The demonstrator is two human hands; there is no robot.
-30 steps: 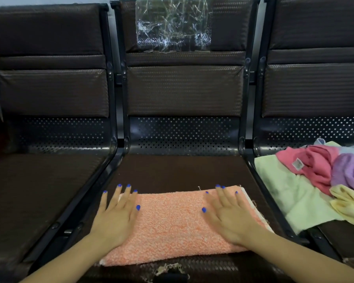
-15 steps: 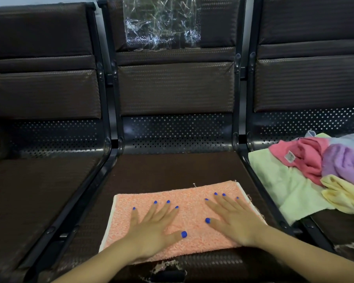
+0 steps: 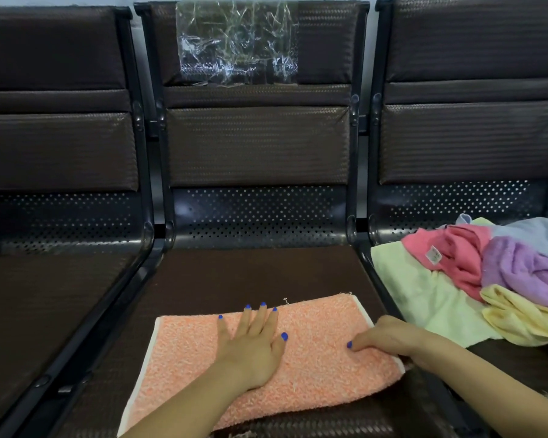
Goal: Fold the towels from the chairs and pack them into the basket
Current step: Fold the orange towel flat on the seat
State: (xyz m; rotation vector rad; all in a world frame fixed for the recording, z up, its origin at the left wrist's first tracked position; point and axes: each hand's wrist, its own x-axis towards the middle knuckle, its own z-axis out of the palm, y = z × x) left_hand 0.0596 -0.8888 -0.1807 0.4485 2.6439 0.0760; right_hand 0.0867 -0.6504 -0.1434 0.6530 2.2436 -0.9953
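An orange towel [image 3: 184,358], folded into a wide strip, lies on the seat of the middle chair [image 3: 250,273]. My left hand [image 3: 253,346] rests flat on the towel's middle with fingers spread. My right hand [image 3: 386,338] is at the towel's right edge, thumb on top and fingers curled around the edge. On the right chair lies a loose pile: a pale green towel [image 3: 424,295], a pink towel [image 3: 462,254], a purple towel [image 3: 519,267], a yellow towel [image 3: 519,317] and a light grey-blue one [image 3: 532,230]. No basket is in view.
Three dark brown padded chairs stand joined in a row, with black metal frames between the seats. The left chair seat [image 3: 45,295] has nothing on it. A sheet of crinkled clear plastic [image 3: 238,45] sticks to the middle backrest.
My left hand slid from the towel's left end to its middle. My right hand moved to the right edge and curled around it, no longer lying flat.
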